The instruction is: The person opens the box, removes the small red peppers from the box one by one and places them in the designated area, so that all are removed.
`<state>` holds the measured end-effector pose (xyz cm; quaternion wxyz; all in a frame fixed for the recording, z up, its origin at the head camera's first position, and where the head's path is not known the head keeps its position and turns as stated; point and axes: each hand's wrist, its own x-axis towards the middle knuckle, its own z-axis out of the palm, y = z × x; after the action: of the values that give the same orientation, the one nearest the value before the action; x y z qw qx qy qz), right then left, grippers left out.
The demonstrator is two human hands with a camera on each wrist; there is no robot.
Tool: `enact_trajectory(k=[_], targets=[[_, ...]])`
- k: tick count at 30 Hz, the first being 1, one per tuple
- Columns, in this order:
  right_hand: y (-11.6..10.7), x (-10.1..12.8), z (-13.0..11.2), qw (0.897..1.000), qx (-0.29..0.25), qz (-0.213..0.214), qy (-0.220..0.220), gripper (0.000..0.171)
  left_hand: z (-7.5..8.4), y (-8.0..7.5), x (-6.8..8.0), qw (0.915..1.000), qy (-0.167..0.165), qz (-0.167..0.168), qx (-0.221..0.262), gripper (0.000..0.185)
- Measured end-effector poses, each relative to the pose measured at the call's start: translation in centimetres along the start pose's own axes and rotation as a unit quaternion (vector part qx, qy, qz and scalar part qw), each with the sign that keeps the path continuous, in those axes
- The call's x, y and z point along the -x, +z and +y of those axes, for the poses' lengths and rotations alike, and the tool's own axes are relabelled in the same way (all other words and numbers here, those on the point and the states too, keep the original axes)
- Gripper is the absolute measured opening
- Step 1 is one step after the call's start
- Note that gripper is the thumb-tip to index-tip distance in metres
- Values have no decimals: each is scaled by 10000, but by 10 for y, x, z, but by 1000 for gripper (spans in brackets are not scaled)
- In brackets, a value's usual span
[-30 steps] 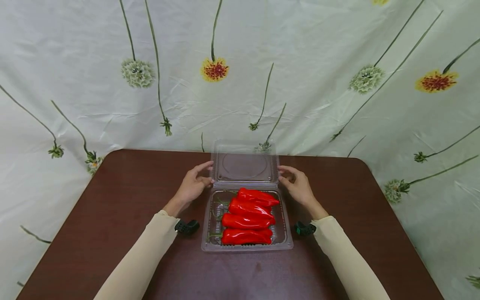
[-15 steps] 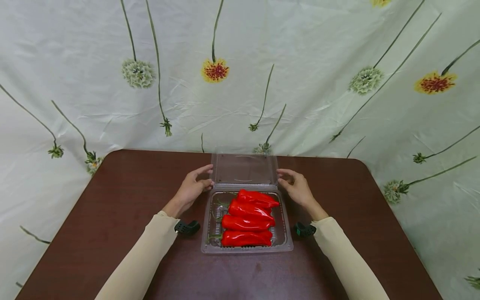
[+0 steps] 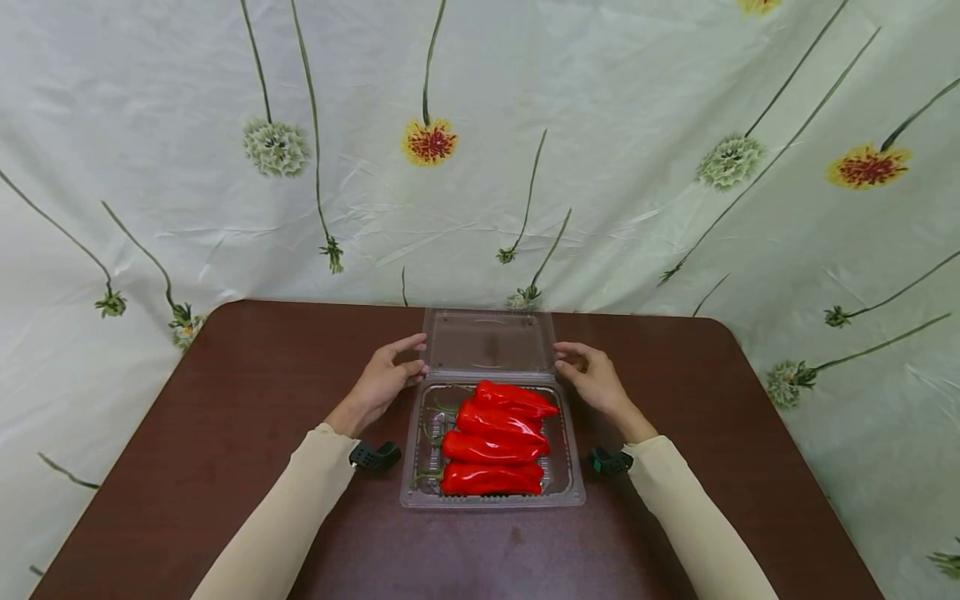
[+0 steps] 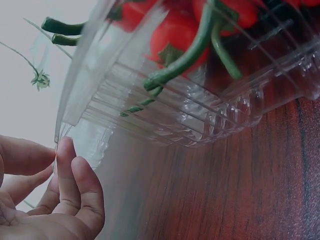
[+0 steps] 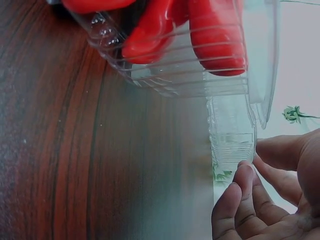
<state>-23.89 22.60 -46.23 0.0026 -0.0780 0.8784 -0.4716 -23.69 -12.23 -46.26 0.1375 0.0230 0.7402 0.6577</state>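
head view: left grip [image 3: 382, 379] and right grip [image 3: 592, 375], fingers relaxed apart, touch lid [image 3: 489, 342].

Both hands forward, fingers [image 4: 67, 175] relaxed.

Bare table [image 3: 225, 400] flanks the clamshell [image 3: 420, 492]; its open lid [image 3: 489, 342] blocks the far side.

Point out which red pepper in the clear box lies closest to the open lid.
The far pepper, at the hinge end next to the lid. The other three lie stacked nearer the person, the last by the front rim.
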Motion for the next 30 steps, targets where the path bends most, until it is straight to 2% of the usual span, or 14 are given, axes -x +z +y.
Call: enact_trajectory(k=[13,20,30], targets=[[1,1,1,9998,-8,-100,178,34,-3,1,0,9999,-150,7,-29,52],[0,1,2,9998,32,-146,114,34,-7,-2,2,9996,-38,39,-261,53],[-11,6,3,9998,-28,-37,170,35,-5,-11,16,9974,95,292,-653,51]])
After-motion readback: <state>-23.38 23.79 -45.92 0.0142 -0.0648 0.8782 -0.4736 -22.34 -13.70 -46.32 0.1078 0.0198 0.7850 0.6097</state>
